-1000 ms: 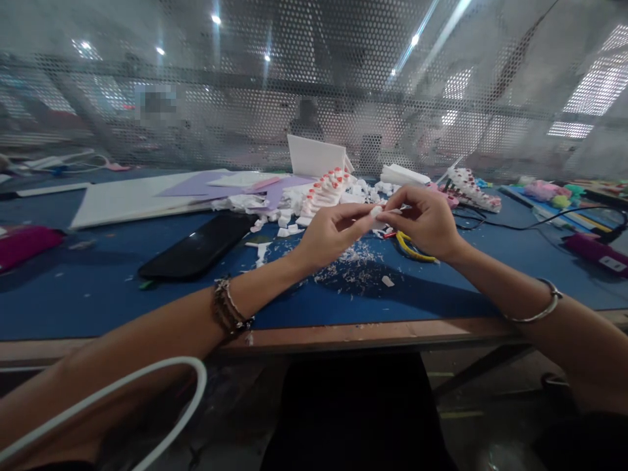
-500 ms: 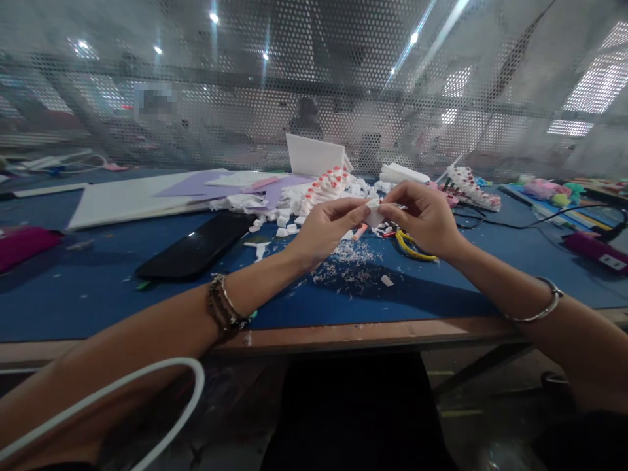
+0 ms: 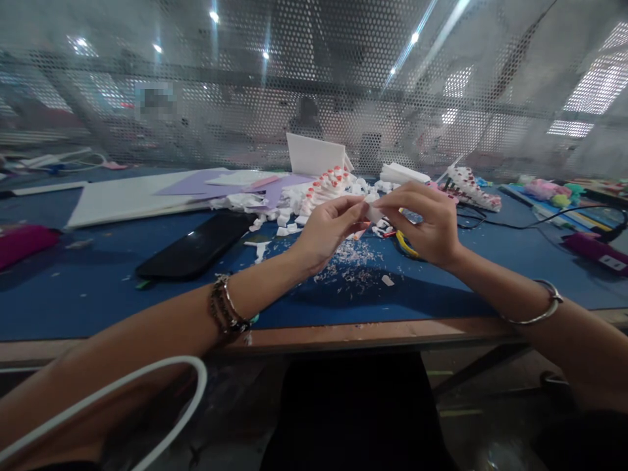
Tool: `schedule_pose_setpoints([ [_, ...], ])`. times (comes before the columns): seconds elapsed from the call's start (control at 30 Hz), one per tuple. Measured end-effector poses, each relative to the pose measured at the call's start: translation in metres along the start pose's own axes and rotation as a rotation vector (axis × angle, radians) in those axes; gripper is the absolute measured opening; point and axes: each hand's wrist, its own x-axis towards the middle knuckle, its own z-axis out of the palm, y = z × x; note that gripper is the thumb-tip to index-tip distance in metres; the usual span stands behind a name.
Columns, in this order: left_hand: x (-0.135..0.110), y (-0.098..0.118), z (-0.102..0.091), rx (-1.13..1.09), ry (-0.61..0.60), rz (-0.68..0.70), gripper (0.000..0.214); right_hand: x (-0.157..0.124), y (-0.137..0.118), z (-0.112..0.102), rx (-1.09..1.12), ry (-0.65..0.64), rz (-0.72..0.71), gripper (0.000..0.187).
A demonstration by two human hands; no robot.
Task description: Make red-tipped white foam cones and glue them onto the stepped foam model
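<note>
Between my two hands is a small white piece (image 3: pixel 374 212), perhaps foam or paper. My left hand (image 3: pixel 326 229) pinches its left side between thumb and fingers. On the other side, the fingers of my right hand (image 3: pixel 426 219) are closed on it too, partly hiding it. Just behind lie loose white foam bits (image 3: pixel 289 222) and a white piece topped with red dots (image 3: pixel 326 185). Below my hands, fine white shavings (image 3: pixel 350 265) cover part of the blue table (image 3: pixel 275 297). A yellow-handled tool (image 3: pixel 406 246) lies beside my right hand.
A black phone (image 3: pixel 196 247) lies left of my left forearm. Behind it are white and purple sheets (image 3: pixel 122 196). A white cable (image 3: pixel 193 386) loops over my left arm. Magenta objects lie at both sides, and a perforated metal screen (image 3: pixel 235 118) stands behind the table.
The fingers of my right hand have shifted over the white piece, covering more of it and the yellow-handled tool. My left hand stays almost in place.
</note>
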Motion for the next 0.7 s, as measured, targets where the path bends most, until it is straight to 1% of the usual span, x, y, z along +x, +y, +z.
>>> schedule_pose_setpoints([
  [0.1, -0.001, 0.001, 0.002, -0.008, 0.012, -0.025, 0.008, -0.001, 0.001, 0.001, -0.035, -0.011, -0.021, 0.018],
  [0.23, -0.001, 0.001, 0.002, -0.017, 0.026, -0.039, 0.007, -0.001, 0.002, 0.001, -0.082, -0.032, 0.007, 0.016],
  [0.3, -0.001, 0.0, 0.002, -0.041, 0.032, -0.043, 0.005, -0.001, 0.002, 0.0, -0.097, -0.04, -0.002, 0.016],
  [0.47, 0.0, 0.0, 0.001, -0.104, 0.003, -0.051, 0.007, 0.001, 0.002, -0.003, -0.177, -0.053, -0.091, 0.017],
  [0.7, -0.002, 0.001, 0.002, -0.129, -0.037, -0.054, 0.005, -0.001, 0.011, -0.007, -0.242, -0.09, -0.24, 0.026],
])
